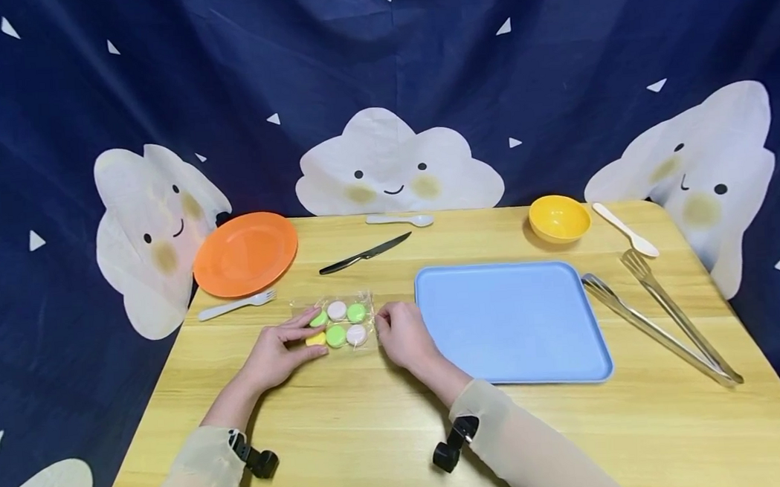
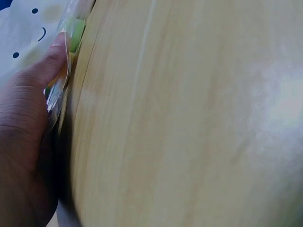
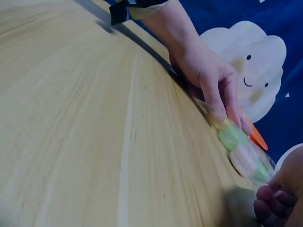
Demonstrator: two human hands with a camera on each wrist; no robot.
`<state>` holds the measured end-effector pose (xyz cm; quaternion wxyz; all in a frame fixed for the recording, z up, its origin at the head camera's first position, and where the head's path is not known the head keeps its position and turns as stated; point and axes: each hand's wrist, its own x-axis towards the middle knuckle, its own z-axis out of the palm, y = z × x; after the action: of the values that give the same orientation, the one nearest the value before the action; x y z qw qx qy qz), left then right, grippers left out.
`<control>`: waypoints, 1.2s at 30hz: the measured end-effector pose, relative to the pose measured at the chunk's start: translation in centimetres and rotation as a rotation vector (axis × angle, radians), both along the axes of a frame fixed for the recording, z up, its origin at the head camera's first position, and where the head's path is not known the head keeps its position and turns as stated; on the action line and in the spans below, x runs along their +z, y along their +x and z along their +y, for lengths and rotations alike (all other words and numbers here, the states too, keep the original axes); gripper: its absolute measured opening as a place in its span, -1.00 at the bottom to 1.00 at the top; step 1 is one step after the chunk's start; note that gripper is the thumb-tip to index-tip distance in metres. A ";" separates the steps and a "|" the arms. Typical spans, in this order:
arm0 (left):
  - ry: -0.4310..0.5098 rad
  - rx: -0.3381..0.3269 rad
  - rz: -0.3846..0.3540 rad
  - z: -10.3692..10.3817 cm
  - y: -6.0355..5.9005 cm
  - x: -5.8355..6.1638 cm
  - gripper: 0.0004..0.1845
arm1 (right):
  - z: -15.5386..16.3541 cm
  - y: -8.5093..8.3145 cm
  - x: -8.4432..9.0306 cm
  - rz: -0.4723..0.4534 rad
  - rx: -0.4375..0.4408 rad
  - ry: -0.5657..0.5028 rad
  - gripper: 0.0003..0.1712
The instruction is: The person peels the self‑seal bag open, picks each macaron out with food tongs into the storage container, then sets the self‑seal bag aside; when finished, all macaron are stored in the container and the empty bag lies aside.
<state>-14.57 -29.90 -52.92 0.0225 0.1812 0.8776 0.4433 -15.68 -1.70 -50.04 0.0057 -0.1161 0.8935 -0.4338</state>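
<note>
left hand (image 1: 277, 352): fingers extended, low | right hand (image 1: 402, 333): fingers curled, low

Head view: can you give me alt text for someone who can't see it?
Both hands, left hand and right hand, touch a clear packet of round sweets on a wooden table, beside a blue tray. An orange plate lies farther back.
</note>
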 end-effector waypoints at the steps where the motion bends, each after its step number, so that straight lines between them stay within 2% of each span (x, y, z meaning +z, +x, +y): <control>1: 0.000 -0.002 0.004 0.0 0.0 0.0 -0.55 | 0.1 0.0 0.0 0.015 -0.009 -0.001 -0.85; 8: -0.012 -0.004 0.014 0.1 -0.1 0.0 -0.56 | 0.0 -0.4 0.3 0.043 0.022 -0.034 -0.87; 12: -0.012 -0.003 0.013 0.1 -0.1 0.0 -0.55 | -0.6 -1.1 0.5 0.042 0.054 0.003 -0.79; 16: 0.000 -0.004 0.009 0.2 -0.1 0.1 -0.55 | -1.0 -1.8 0.5 0.047 0.053 0.031 -0.91; 20: 0.004 -0.006 0.007 0.1 0.0 0.2 -0.55 | -1.1 -2.3 0.4 0.013 0.051 0.027 -0.86; 28: -0.017 0.006 0.021 -0.2 0.0 0.1 -0.55 | -0.1 -2.4 0.5 0.014 -0.040 0.058 -0.81; 36: 0.009 0.010 -0.009 0.1 0.1 0.3 -0.56 | 0.5 -2.0 0.5 -0.003 -0.084 0.059 -0.75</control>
<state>-14.46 -29.82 -52.64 0.0234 0.1748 0.8763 0.4483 -17.70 -1.21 -49.56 -0.0077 -0.0778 0.9099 -0.4073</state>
